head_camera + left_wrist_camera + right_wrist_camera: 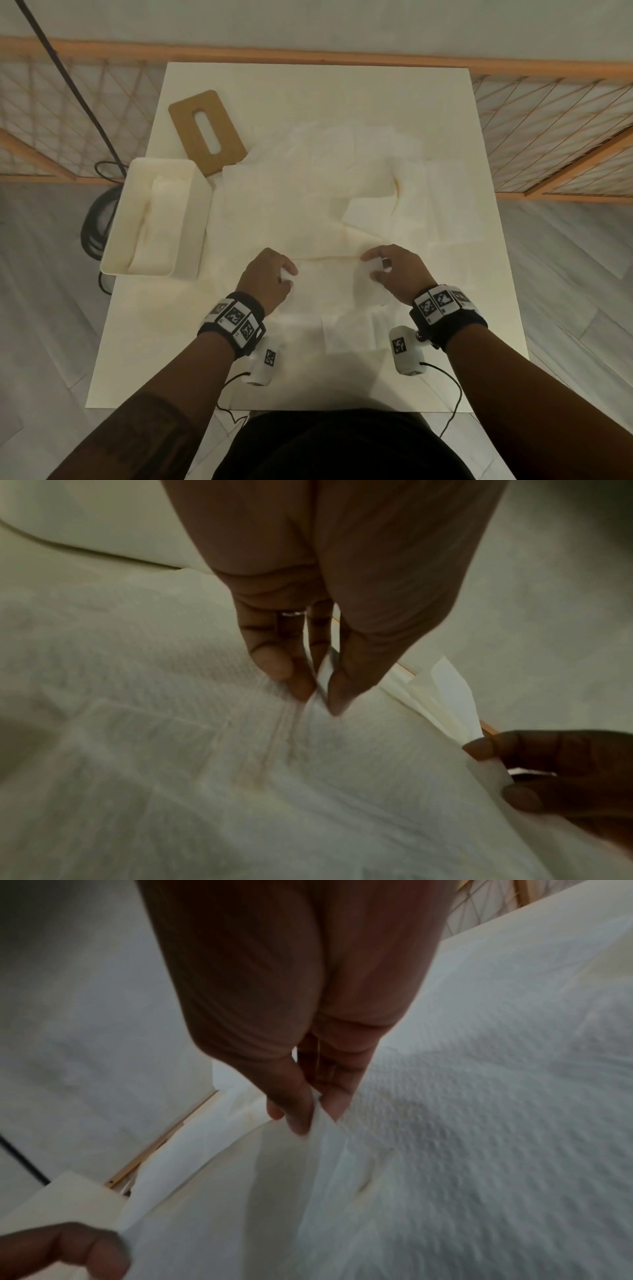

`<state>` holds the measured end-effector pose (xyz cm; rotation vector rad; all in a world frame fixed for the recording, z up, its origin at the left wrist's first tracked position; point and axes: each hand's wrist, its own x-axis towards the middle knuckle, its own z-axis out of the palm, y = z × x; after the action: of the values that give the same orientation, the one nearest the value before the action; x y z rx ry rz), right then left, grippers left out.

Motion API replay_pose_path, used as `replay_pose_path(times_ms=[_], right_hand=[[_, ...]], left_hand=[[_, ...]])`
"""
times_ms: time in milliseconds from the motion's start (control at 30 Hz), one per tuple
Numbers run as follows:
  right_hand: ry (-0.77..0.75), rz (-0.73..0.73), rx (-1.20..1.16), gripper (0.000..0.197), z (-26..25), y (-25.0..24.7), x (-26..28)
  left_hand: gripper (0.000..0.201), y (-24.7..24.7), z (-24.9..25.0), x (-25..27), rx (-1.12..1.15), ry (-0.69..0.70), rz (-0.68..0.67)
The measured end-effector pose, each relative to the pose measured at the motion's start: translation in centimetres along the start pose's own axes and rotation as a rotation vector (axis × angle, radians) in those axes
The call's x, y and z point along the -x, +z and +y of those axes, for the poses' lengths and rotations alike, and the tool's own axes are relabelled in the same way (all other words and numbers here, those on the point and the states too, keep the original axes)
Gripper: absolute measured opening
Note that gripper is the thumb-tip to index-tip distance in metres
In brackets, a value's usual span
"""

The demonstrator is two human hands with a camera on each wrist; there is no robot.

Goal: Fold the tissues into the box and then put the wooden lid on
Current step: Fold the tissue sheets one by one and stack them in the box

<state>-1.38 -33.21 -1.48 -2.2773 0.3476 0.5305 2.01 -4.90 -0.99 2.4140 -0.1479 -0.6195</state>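
Tissue [327, 274] pinched at each end by both hands; no writing legible.

Stood on grey floor [565, 274]: white table [144, 359], orange lattice railing [548, 113] behind, black cable [68, 85] at left.

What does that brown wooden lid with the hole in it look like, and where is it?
The wooden lid is a flat, thin brown board, like light wood or pressed board, shaped as a rectangle with rounded corners. A long slot with rounded ends is cut through its middle. It lies flat and turned at a slant at the far left of the white table, just behind the open white box. It is not on the box yet. Its near corner meets the spread-out tissues. No hand touches it.
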Motion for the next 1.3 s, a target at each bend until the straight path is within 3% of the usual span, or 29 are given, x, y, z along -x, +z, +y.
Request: replay_pose_path(times_ms=[133, 200, 300, 367, 467, 567, 633, 700, 833, 967, 1033, 1167, 1233, 1300], right_hand=[[-0.014, 0.029, 0.049, 0.029, -0.6, -0.2, 0.0], [-0.051, 0.135, 0.045, 0.019, -1.5, -1.0, -0.3], [0.002, 0.349, 0.004, 0.018, -2.9, -2.9, -2.2], [0.144, 0.409, -0.035, 0.031, -3.4, -4.4, -4.1], [0.307, 0.33, -0.05, 0.068, -4.2, -5.7, -6.1], [0.254, 0.241, 0.097, 0.11, -5.2, -5.3, -6.1], [0.194, 0.233, 0.208, 0.12, -5.4, -4.2, -6.0], [0.143, 0.26, 0.262, 0.107, -5.1, -3.2, -6.0], [0.05, 0.369, 0.216, 0.055, -4.7, -3.3, -5.9], [-0.023, 0.438, 0.061, 0.043, -5.4, -5.1, -5.1], [-0.164, 0.425, -0.006, 0.047, -5.7, -5.9, -4.1], [-0.571, 0.226, 0.059, 0.058, -5.8, -6.0, -1.6], [-0.733, 0.181, 0.094, 0.056, -5.7, -5.5, -0.7], [-0.851, 0.152, 0.113, 0.056, -5.4, -5.1, -0.5]], left_hand=[[0.037, 0.5, 0.7, 0.1, -0.211, 0.173, 0.087], [0.042, 0.7, 1.1, 0.1, -0.311, 0.285, 0.065], [0.033, 0.9, 1.3, -0.2, -0.408, 0.274, -0.026], [0.025, 0.9, 1.3, -0.5, -0.423, 0.245, -0.037], [0.015, 0.5, 2.1, -1.0, -0.377, 0.235, -0.004], [0.014, -0.2, 3.1, -1.8, -0.32, 0.199, 0.001], [0.014, -0.6, 3.8, -2.3, -0.283, 0.185, 0.003], [0.013, -0.7, 4.4, -2.5, -0.266, 0.179, -0.004], [0.012, -0.7, 4.8, -2.9, -0.188, 0.18, -0.005], [0.015, -1.2, 5.8, -2.9, 0.051, 0.132, -0.067], [0.024, -1.8, 6.3, -3.2, 0.396, -0.006, -0.106], [0.084, -3.5, 6.1, -3.8, 1.206, -0.447, -0.225], [0.102, -4.2, 5.7, -3.6, 1.414, -0.499, -0.293], [0.108, -4.9, 5.7, -3.0, 1.513, -0.448, -0.396]])
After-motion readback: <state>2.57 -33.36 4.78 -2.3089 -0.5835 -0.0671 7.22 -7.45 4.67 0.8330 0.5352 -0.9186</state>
